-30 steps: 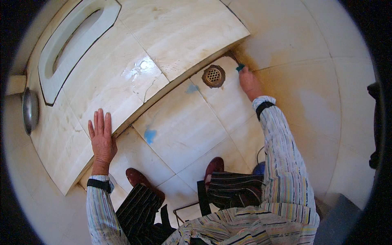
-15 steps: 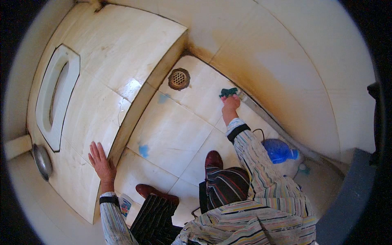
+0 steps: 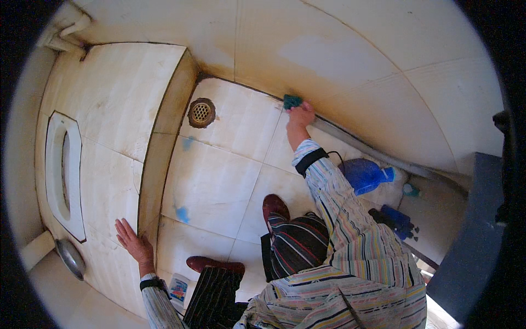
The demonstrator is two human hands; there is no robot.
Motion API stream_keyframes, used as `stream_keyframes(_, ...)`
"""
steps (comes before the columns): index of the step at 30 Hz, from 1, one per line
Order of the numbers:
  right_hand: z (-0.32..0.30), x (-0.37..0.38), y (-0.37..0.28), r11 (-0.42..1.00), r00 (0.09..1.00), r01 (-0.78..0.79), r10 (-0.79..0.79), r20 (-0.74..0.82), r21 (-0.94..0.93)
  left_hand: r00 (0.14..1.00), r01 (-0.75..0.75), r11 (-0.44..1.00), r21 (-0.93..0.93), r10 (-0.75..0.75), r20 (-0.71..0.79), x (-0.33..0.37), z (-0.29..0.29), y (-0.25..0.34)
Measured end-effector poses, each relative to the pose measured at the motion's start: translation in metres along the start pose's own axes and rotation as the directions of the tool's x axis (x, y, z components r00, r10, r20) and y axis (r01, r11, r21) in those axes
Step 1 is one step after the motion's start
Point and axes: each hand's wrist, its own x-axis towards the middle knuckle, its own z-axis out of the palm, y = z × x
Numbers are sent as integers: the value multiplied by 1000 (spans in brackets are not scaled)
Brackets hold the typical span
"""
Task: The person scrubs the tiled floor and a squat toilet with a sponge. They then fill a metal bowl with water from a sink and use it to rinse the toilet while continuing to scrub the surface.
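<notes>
My right hand (image 3: 300,116) is closed around a dark green scouring pad (image 3: 292,101). The pad is down low where the floor tiles (image 3: 235,118) meet the brown-stained wall (image 3: 334,82). On the raised tiled step (image 3: 109,164) my left hand (image 3: 133,242) rests near the edge, palm down with its fingers spread, and holds nothing. To the left of the pad a round floor drain (image 3: 201,113) with a rusty rim is set in the floor.
A squat toilet (image 3: 55,175) is set into the step, with a metal bowl (image 3: 70,259) near it. A blue plastic jug (image 3: 362,175) lies by a grey hose (image 3: 356,143) along the wall. A printed bottle (image 3: 178,288) lies near my left shoe (image 3: 215,265).
My right hand has moved the pad up against the base of the wall. The whole view has turned and shifted. My left hand stays flat on the step.
</notes>
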Motion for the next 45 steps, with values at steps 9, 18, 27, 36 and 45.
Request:
stream_keyframes(9, -45, 2, -36, 773, 958, -122, 256, 131, -623, 1000, 1, 998, 58, -1, -6, -7, 6, 0)
stream_keyframes(18, -104, -21, -74, 992, 995, -103, 103, 5, -78, 1000, 0, 999, 53, -1, 10, -15, 2, -4)
stream_keyframes(27, -91, 41, -50, 987, 980, 163, -160, -115, 17, 1000, -16, 999, 45, 16, -5, -19, 0, -6)
stream_keyframes(36, -81, 58, 9, 442, 785, 617, -403, 471, -651, 999, 22, 997, 68, -25, 48, -21, -8, -3)
stream_keyframes(45, -138, 33, -137, -609, 724, 196, -438, 532, -769, 1000, -9, 999, 49, 9, -9, -23, -6, -5)
